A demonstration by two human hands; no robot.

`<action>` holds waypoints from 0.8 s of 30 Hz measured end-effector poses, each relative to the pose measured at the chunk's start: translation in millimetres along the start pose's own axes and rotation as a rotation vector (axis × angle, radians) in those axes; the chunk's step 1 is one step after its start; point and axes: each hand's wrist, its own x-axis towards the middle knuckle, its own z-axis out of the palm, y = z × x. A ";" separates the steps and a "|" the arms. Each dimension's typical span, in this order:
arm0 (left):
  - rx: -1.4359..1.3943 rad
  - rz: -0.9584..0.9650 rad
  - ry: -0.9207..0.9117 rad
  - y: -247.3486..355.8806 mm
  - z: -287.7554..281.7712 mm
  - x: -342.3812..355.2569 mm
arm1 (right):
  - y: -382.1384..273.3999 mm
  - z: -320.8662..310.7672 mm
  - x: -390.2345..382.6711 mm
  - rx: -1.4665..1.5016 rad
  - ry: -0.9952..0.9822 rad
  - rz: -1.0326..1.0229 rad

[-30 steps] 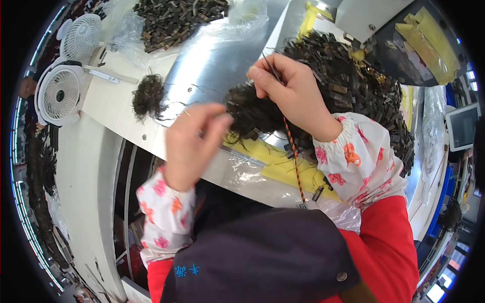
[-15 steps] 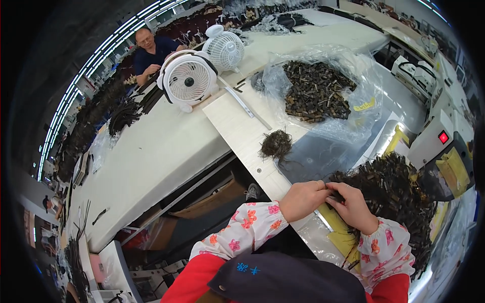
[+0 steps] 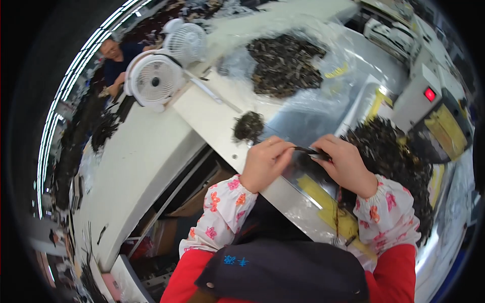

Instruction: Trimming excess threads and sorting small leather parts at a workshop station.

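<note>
Over the near edge of the worktable, my left hand (image 3: 268, 159) and my right hand (image 3: 344, 164) are a short way apart, each with its fingertips pinched. A thin dark strip (image 3: 304, 150) stretches between them, gripped at either end. Motion blurs it, so its exact kind cannot be made out. Beside my right hand lies a big heap of short dark pieces with loose fibre ends (image 3: 389, 151). A small tangle of dark fibres (image 3: 248, 126) rests on the table beyond my left hand.
A clear plastic bag (image 3: 338, 48) holding a pile of short dark pieces (image 3: 285, 65) lies farther back. Two white fans (image 3: 155, 81) stand at the far left, with a person (image 3: 118, 60) behind them. A machine with a red-lit switch (image 3: 429, 94) stands at the right.
My hands have moved apart, my left one going left and upward, and the dark strip now shows between them. The whole view has shifted, with the table things appearing farther left and higher.
</note>
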 end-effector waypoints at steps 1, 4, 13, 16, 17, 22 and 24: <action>0.015 -0.097 -0.037 -6.1 12.3 -10.8 | 3.4 -4.9 -6.9 -0.009 -0.013 0.019; 0.007 -0.205 0.008 -9.1 29.0 -23.0 | 2.4 -27.5 -24.0 -0.084 0.060 0.065; 0.163 0.085 -0.322 26.9 47.1 -10.2 | -14.0 -144.2 -120.0 -0.428 0.355 0.514; 0.131 0.208 -0.436 52.6 78.5 -0.4 | 11.1 -156.4 -192.6 -0.709 0.366 0.640; 0.098 0.202 -0.459 59.2 86.4 1.3 | 15.2 -156.4 -208.7 -0.692 0.324 0.819; -0.031 0.275 -0.492 73.2 116.4 27.5 | 18.4 -132.8 -217.1 -0.079 0.236 0.883; 0.021 0.300 -0.516 70.8 111.4 32.0 | 10.5 -114.1 -204.3 -0.094 0.258 0.787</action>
